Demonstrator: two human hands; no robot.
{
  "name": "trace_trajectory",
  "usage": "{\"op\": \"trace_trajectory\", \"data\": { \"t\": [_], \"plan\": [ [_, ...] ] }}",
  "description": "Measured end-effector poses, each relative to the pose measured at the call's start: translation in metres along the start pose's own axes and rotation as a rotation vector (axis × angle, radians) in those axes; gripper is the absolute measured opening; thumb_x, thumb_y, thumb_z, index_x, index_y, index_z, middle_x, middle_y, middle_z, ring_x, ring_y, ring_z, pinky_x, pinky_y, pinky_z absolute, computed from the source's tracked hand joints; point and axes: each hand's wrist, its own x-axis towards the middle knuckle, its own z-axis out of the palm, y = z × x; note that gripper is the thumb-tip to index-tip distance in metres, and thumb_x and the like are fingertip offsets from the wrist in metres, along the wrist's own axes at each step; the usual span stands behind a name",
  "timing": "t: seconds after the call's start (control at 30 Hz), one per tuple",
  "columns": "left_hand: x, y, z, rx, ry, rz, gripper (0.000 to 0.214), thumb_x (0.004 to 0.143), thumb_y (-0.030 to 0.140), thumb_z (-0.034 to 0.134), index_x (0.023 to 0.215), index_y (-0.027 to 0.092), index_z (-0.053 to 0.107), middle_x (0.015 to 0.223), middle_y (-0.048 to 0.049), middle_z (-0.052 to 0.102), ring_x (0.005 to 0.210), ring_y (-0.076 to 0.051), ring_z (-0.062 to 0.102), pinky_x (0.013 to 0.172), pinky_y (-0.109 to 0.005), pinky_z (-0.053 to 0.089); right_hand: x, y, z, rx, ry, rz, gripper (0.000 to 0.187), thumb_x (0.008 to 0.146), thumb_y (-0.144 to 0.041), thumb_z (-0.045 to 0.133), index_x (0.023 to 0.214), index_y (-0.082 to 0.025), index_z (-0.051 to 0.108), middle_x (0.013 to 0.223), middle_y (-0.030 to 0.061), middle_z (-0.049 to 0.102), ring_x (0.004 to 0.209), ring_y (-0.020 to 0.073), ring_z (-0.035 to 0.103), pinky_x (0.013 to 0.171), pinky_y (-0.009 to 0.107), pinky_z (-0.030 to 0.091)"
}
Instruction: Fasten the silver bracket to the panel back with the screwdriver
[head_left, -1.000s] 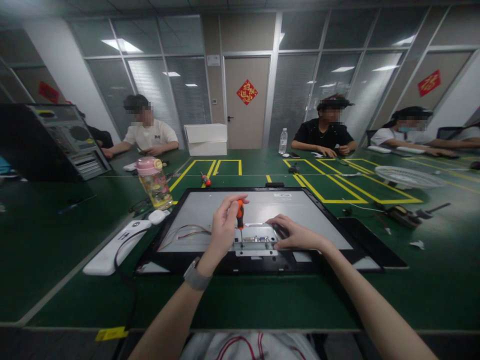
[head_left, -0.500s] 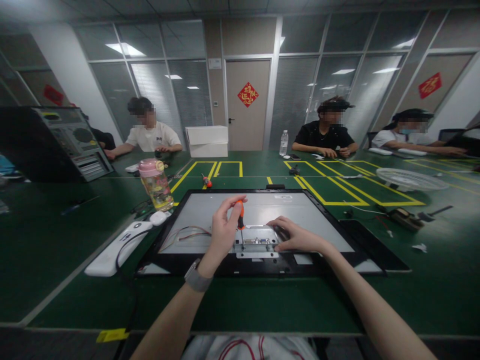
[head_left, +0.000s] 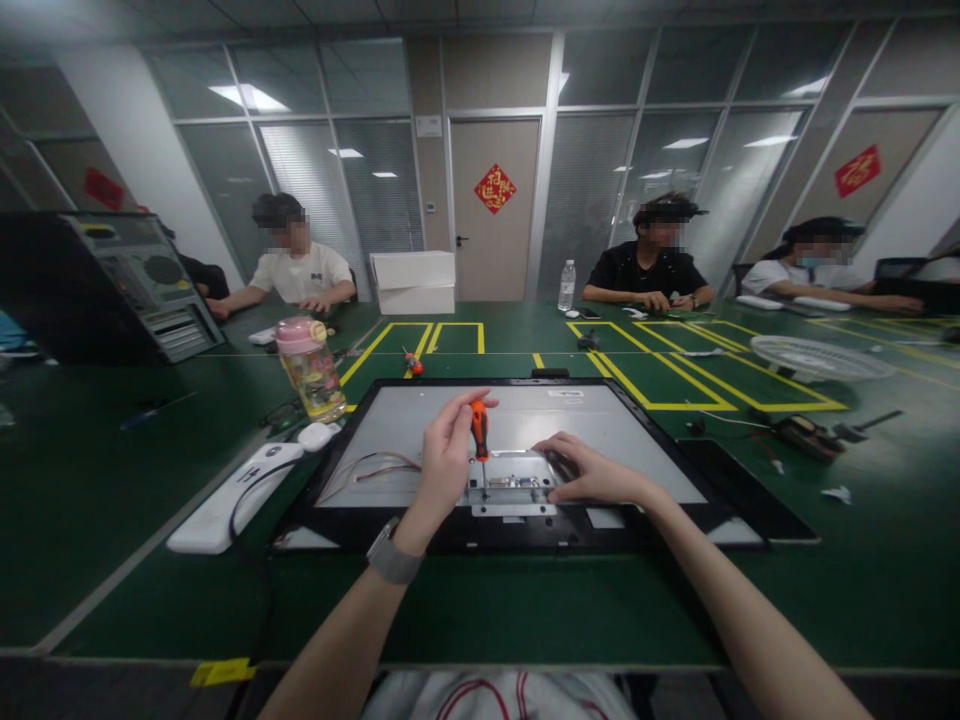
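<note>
My left hand is closed on an orange-and-black screwdriver. The screwdriver stands nearly upright, its tip down at the left part of a metal bracket with connector ports. The right side of that bracket is between the thumb and fingers of my right hand; part of the grip is hidden. Beneath both hands a display panel with a black frame and a bare metal back lies flat on the green table. Thin wires run across the panel left of my left hand.
Left of the panel are a white power bank with a black cable and a pink-lidded bottle. A dark flat panel lies to the right. A computer tower stands far left. Several people sit across the table.
My left fingers have shifted slightly left on the screwdriver, and more of its handle shows. My right hand stays on the bracket. Across the table, a person's hand at the left has moved slightly.
</note>
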Motion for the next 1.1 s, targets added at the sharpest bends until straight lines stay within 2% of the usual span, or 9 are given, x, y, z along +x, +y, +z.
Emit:
{"op": "trace_trajectory", "data": {
  "t": [0.23, 0.4, 0.47, 0.53, 0.7, 0.77, 0.9, 0.97, 1.1],
  "plan": [
    [0.0015, -0.005, 0.0001, 0.09, 0.043, 0.132, 0.016, 0.083, 0.027, 0.064, 0.094, 0.021, 0.073, 0.089, -0.0044, 0.058, 0.084, -0.017, 0.058, 0.081, -0.029, 0.046, -0.0005, -0.0017, -0.0002, 0.004, -0.003, 0.007, 0.069, 0.068, -0.042, 0.075, 0.129, -0.021, 0.051, 0.126, 0.0086, 0.045, 0.12, 0.028, 0.045, 0.107, 0.039, 0.036],
    [0.0012, -0.0005, -0.0008, -0.015, -0.012, 0.061, 0.031, 0.092, 0.025, 0.045, 0.11, 0.022, 0.069, 0.112, -0.0073, 0.065, 0.11, -0.02, 0.058, 0.097, -0.033, 0.042, -0.0011, -0.0017, -0.0007, 0.002, -0.002, 0.006, 0.068, 0.069, -0.041, 0.075, 0.129, -0.021, 0.051, 0.126, 0.0087, 0.045, 0.12, 0.028, 0.045, 0.106, 0.039, 0.037],
    [0.0008, 0.0004, -0.0003, -0.053, -0.041, 0.012, 0.032, 0.092, 0.024, 0.044, 0.115, 0.021, 0.067, 0.106, -0.0068, 0.069, 0.106, -0.02, 0.061, 0.095, -0.034, 0.043, -0.0014, -0.0017, -0.0009, 0.007, 0.0, 0.002, 0.068, 0.069, -0.042, 0.075, 0.129, -0.021, 0.051, 0.127, 0.0091, 0.045, 0.12, 0.0284, 0.045, 0.106, 0.039, 0.037],
    [0.0005, -0.0002, 0.0009, -0.029, -0.037, 0.019, 0.028, 0.089, 0.024, 0.051, 0.111, 0.021, 0.068, 0.095, -0.0059, 0.07, 0.094, -0.019, 0.063, 0.088, -0.032, 0.046, -0.0015, -0.0015, -0.0007, 0.011, 0.002, 0.001, 0.068, 0.069, -0.042, 0.075, 0.129, -0.02, 0.051, 0.127, 0.0092, 0.044, 0.12, 0.0283, 0.045, 0.106, 0.038, 0.037],
    [0.0012, -0.0031, 0.0021, 0.089, 0.021, 0.138, 0.017, 0.078, 0.022, 0.068, 0.094, 0.021, 0.072, 0.082, -0.0016, 0.054, 0.078, -0.014, 0.055, 0.079, -0.027, 0.045, 0.0003, 0.0009, 0.0007, 0.002, 0.003, -0.013, 0.068, 0.068, -0.041, 0.075, 0.129, -0.02, 0.051, 0.124, 0.0084, 0.046, 0.118, 0.0274, 0.046, 0.107, 0.039, 0.036],
    [0.0014, -0.0028, 0.0012, 0.082, 0.002, 0.134, 0.017, 0.081, 0.024, 0.065, 0.096, 0.02, 0.071, 0.085, -0.0021, 0.054, 0.08, -0.014, 0.055, 0.079, -0.027, 0.045, 0.001, 0.002, 0.0009, -0.001, 0.002, -0.021, 0.069, 0.069, -0.041, 0.075, 0.129, -0.02, 0.05, 0.124, 0.0085, 0.046, 0.118, 0.0275, 0.046, 0.107, 0.04, 0.036],
    [0.0009, -0.0011, 0.0001, 0.019, -0.063, 0.077, 0.029, 0.093, 0.022, 0.043, 0.105, 0.019, 0.069, 0.089, -0.0048, 0.062, 0.087, -0.016, 0.058, 0.082, -0.029, 0.046, 0.0003, 0.0015, 0.0002, 0.006, -0.003, -0.007, 0.07, 0.069, -0.041, 0.075, 0.13, -0.02, 0.05, 0.125, 0.0093, 0.045, 0.12, 0.0283, 0.045, 0.107, 0.04, 0.036],
    [0.0005, -0.0012, 0.0007, 0.034, -0.049, 0.067, 0.026, 0.092, 0.023, 0.047, 0.106, 0.019, 0.068, 0.088, -0.0047, 0.063, 0.084, -0.016, 0.059, 0.08, -0.029, 0.047, -0.0004, 0.0002, -0.0002, 0.011, -0.005, 0.002, 0.069, 0.069, -0.041, 0.075, 0.13, -0.02, 0.05, 0.126, 0.0094, 0.044, 0.12, 0.0287, 0.045, 0.107, 0.04, 0.035],
    [0.0, -0.0017, 0.0003, 0.143, -0.016, 0.15, 0.021, 0.085, 0.023, 0.058, 0.103, 0.019, 0.069, 0.09, -0.0047, 0.062, 0.083, -0.015, 0.059, 0.078, -0.028, 0.049, -0.0006, -0.0008, 0.0, 0.019, -0.004, 0.0, 0.068, 0.068, -0.04, 0.075, 0.129, -0.02, 0.051, 0.125, 0.0088, 0.045, 0.12, 0.0289, 0.045, 0.107, 0.04, 0.035]
  ]
}}
